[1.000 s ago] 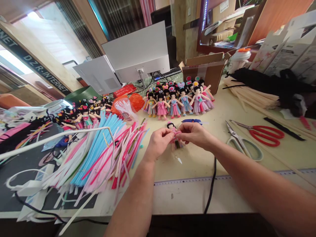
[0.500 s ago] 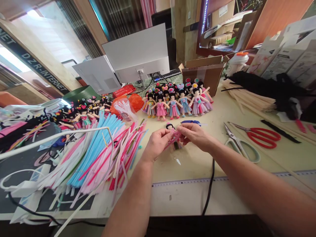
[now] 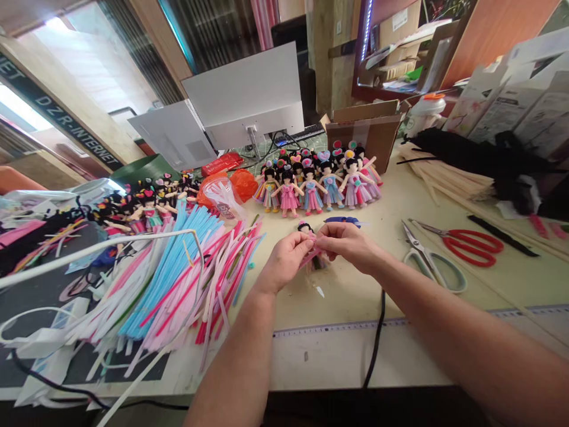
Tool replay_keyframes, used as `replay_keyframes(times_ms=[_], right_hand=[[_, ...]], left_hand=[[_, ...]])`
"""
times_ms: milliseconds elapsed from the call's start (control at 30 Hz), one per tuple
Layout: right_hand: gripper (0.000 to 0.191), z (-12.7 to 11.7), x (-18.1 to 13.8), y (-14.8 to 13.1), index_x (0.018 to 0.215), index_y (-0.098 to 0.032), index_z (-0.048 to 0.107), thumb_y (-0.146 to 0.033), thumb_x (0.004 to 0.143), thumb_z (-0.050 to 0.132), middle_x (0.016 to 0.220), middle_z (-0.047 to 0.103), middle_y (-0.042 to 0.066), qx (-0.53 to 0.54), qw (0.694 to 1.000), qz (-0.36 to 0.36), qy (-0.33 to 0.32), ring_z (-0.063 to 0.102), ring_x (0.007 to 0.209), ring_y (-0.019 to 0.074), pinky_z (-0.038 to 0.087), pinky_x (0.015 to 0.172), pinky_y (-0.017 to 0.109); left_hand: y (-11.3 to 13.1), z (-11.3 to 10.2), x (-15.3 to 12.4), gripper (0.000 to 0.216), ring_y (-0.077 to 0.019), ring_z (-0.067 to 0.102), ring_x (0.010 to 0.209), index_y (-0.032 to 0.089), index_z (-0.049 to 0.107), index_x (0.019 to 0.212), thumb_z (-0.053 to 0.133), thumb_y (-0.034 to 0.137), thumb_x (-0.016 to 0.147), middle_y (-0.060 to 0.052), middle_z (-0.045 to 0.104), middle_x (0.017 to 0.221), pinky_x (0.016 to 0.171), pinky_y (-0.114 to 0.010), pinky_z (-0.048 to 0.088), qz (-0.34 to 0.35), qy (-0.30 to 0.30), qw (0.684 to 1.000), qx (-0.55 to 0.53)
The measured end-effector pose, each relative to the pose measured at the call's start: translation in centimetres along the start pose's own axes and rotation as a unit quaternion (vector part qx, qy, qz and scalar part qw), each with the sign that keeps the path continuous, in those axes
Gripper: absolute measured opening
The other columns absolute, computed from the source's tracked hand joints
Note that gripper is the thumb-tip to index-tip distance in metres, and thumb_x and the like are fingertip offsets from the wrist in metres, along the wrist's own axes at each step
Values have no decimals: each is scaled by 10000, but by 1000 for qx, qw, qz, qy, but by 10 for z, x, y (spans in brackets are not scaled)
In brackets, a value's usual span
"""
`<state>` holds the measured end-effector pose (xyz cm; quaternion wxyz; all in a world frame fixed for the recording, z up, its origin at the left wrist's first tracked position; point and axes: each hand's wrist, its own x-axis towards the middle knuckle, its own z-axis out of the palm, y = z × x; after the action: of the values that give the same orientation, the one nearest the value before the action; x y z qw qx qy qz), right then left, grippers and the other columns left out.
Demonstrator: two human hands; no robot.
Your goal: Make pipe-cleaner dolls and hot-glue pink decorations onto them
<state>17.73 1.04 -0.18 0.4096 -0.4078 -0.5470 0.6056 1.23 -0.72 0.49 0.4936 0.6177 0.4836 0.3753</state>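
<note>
A small pipe-cleaner doll (image 3: 304, 228) with black hair stands on the table, mostly covered by my hands. My left hand (image 3: 288, 256) pinches a pink pipe cleaner (image 3: 307, 257) in front of the doll's body. From the other side my right hand (image 3: 347, 242) closes thumb and finger at the doll's front, on the same pink strand as far as I can make out. The doll's dark green and pinkish lower part shows below my fingers. Just behind my right hand lies a blue glue gun (image 3: 342, 221), its cord running toward the front edge.
Finished dolls (image 3: 311, 187) stand in rows at the back, before a cardboard box (image 3: 362, 127). Loose pipe cleaners (image 3: 164, 284) fan out at left under a white lamp arm (image 3: 111, 243). Grey-handled scissors (image 3: 433, 267) and red-handled scissors (image 3: 473, 246) lie at right, behind a ruler strip (image 3: 329, 328).
My right hand has shifted slightly left and closer to my left hand; their fingertips now meet at the doll's front. The pink strand shows less between them.
</note>
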Motion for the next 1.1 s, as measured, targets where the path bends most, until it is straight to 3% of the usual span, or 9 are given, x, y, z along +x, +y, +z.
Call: replay_keyframes(times_ms=[400, 700, 1100], right_hand=[[460, -3, 1, -3, 653, -157, 623, -572, 558, 796, 581, 617, -2, 19, 999, 44, 1, 569, 522, 90, 479, 497, 217], [479, -2, 3, 2, 599, -167, 583, -575, 509, 817, 531, 582, -20, 26, 999, 23, 36, 525, 477, 77, 461, 468, 219], [481, 1, 3, 9, 664, -174, 572, -625, 630, 733, 556, 575, -24, -3, 1000, 13, 11, 521, 496, 82, 471, 488, 230]], left_hand=[[-5, -1, 2, 279, -112, 525, 672, 143, 647, 777, 682, 419, 750, -1, 629, 731, 658, -249, 420, 2, 54, 998, -13], [-8, -2, 4, 232, -124, 567, 723, 142, 676, 822, 666, 364, 760, -21, 669, 791, 713, -258, 445, 6, 55, 998, -41], [-14, -4, 7, 260, -124, 558, 688, 148, 681, 762, 710, 403, 722, -13, 661, 743, 687, -260, 442, -3, 85, 995, -55]])
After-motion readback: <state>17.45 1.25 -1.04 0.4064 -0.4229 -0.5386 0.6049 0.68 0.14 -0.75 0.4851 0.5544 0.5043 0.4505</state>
